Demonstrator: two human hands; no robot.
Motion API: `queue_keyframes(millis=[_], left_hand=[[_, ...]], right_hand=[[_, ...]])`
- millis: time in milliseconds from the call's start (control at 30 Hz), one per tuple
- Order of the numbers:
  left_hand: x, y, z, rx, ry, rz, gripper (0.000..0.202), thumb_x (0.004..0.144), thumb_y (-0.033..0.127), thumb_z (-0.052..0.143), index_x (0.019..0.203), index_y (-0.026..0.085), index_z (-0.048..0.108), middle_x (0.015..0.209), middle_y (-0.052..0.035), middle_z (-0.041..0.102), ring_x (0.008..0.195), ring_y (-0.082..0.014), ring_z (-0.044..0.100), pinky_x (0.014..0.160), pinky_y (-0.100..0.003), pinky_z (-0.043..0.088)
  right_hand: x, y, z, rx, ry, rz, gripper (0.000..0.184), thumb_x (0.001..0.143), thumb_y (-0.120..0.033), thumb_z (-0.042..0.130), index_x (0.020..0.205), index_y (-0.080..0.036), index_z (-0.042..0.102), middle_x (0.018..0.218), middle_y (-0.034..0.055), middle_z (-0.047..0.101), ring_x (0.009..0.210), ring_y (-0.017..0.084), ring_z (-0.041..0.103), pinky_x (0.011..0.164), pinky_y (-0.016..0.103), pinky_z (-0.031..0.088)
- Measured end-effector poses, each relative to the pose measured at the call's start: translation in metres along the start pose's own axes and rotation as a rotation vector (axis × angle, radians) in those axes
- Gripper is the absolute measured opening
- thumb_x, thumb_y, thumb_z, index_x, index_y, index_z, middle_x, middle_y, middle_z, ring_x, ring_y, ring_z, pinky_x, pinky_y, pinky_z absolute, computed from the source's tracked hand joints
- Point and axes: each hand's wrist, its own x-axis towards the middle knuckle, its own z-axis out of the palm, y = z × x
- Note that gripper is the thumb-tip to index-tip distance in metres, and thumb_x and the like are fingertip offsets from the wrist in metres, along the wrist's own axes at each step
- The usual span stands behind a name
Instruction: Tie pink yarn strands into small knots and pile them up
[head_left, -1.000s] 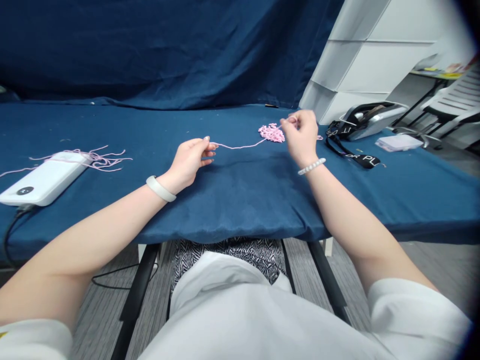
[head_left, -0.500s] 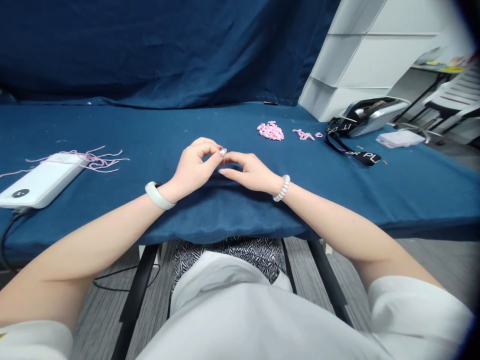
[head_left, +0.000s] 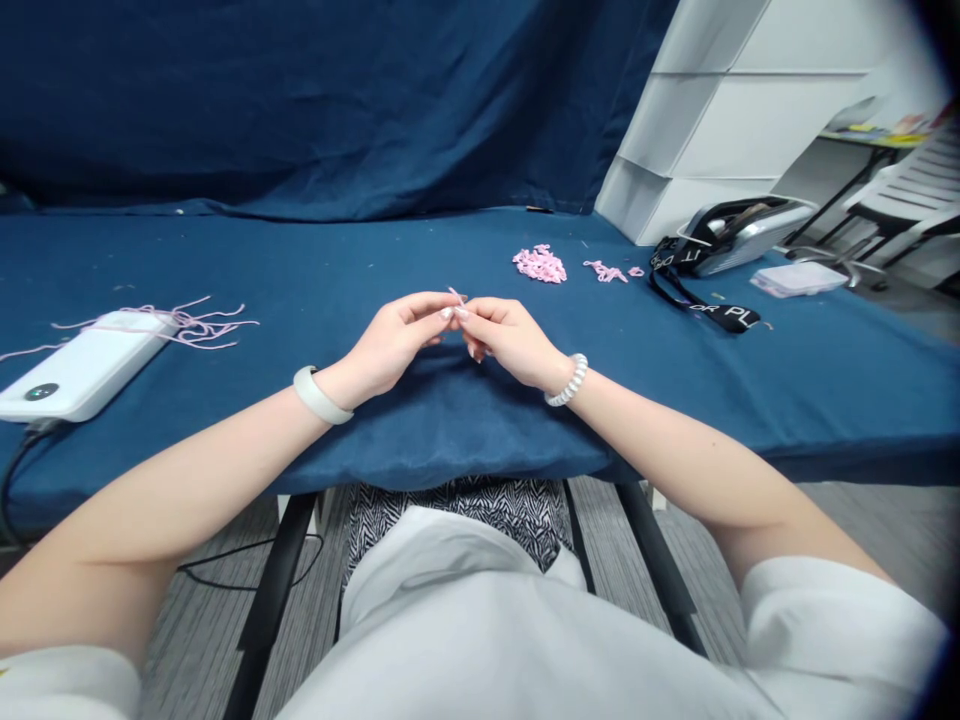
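Observation:
Over the front part of the blue-covered table (head_left: 315, 270), my two hands meet at the fingertips. My left hand (head_left: 397, 340) pinches a short piece of pink string (head_left: 454, 294) between thumb and forefinger. My right hand (head_left: 514, 340) pinches the same string close beside it, its other fingers curled beneath. Only a small end of the string sticks up above the fingertips; the rest is hidden. Beyond my right hand lies a pile of small pink knotted string pieces (head_left: 540, 264), with a few more pink pieces (head_left: 606, 271) to its right.
At the left, long pink strings (head_left: 202, 325) lie across a white power bank (head_left: 90, 365) with a black cable (head_left: 16, 455). On the right are a black lettered strap (head_left: 720, 315), a silver-grey bag (head_left: 750, 238) and a flat clear box (head_left: 799, 279). White boxes (head_left: 697, 130) stand behind.
My right thumb and fingers have closed together against the left fingertips. A pink string end now shows above them. The items on the table stay where they were.

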Motion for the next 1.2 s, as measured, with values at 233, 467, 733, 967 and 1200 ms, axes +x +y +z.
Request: queue_keyframes(millis=[233, 467, 733, 967, 1200], left_hand=[[0.000, 0.002, 0.000, -0.160, -0.081, -0.040, 0.022, 0.074, 0.033, 0.078, 0.089, 0.017, 0.076, 0.081, -0.0028, 0.068, 0.077, -0.0112, 0.061, 0.079, -0.026, 0.049], [0.000, 0.001, 0.000, -0.189, -0.067, -0.015, 0.018, 0.067, 0.027, 0.083, 0.077, 0.016, 0.074, 0.080, -0.0022, 0.071, 0.072, -0.0102, 0.063, 0.076, -0.025, 0.050], [0.001, 0.007, -0.001, -0.220, -0.001, 0.000, 0.021, 0.069, 0.028, 0.082, 0.075, 0.015, 0.067, 0.088, -0.0016, 0.071, 0.074, -0.0105, 0.065, 0.077, -0.026, 0.052], [0.006, 0.027, -0.013, -0.356, 0.130, 0.125, 0.017, 0.083, 0.027, 0.070, 0.080, 0.018, 0.056, 0.088, 0.0004, 0.070, 0.095, -0.0139, 0.068, 0.097, -0.034, 0.052], [0.013, 0.028, -0.022, -0.308, 0.206, 0.155, 0.021, 0.085, 0.031, 0.069, 0.077, 0.019, 0.055, 0.076, 0.0013, 0.065, 0.088, -0.0124, 0.068, 0.091, -0.030, 0.055]], right_hand=[[-0.001, -0.001, 0.001, 0.074, -0.094, 0.049, 0.048, 0.074, -0.061, 0.070, 0.067, -0.015, 0.058, 0.049, -0.0040, 0.050, 0.044, 0.005, 0.042, 0.044, 0.020, 0.031], [-0.002, -0.003, 0.001, 0.052, -0.107, 0.033, 0.046, 0.078, -0.053, 0.070, 0.061, -0.014, 0.053, 0.048, -0.0045, 0.050, 0.044, 0.004, 0.041, 0.045, 0.019, 0.030], [0.002, -0.005, -0.006, 0.023, -0.124, 0.128, 0.027, 0.086, -0.033, 0.064, 0.070, -0.012, 0.061, 0.048, -0.0039, 0.053, 0.043, 0.004, 0.043, 0.044, 0.017, 0.032], [0.016, 0.000, -0.048, -0.049, 0.063, 0.179, 0.017, 0.088, -0.022, 0.063, 0.077, -0.010, 0.068, 0.048, -0.0040, 0.051, 0.043, 0.004, 0.042, 0.043, 0.016, 0.034], [0.024, 0.009, -0.099, -0.101, 0.192, 0.232, 0.016, 0.073, -0.026, 0.079, 0.074, -0.013, 0.070, 0.054, -0.0017, 0.056, 0.046, 0.006, 0.049, 0.044, 0.018, 0.042]])
